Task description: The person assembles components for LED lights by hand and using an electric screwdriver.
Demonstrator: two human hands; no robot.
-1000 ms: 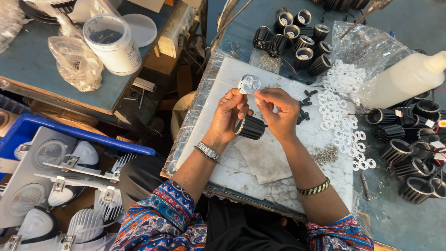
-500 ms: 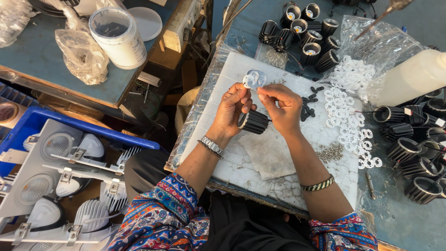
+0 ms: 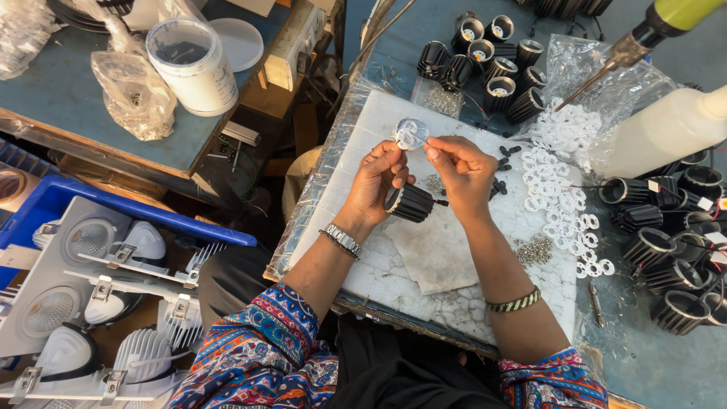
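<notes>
Tabletop (image 3: 454,280): white slab, cracked, edged with plastic film, crowded with loose parts. Finned black housing (image 3: 413,203): clamped on its side in the lower left hand (image 3: 379,182) grip, above the slab centre; liable to roll out if that grip slackens while attention sits on the lens. Clear lens (image 3: 411,133): pinched at its rim between left fingertips and right hand (image 3: 463,173) fingertips, raised over the slab's far edge; smudging likely from bare fingers, and a slip would drop it into clutter. White rings (image 3: 564,201): scattered just right of the hands; easily swept off by the right forearm. Small black screws (image 3: 501,185): loose beside the right hand, prone to scatter.
</notes>
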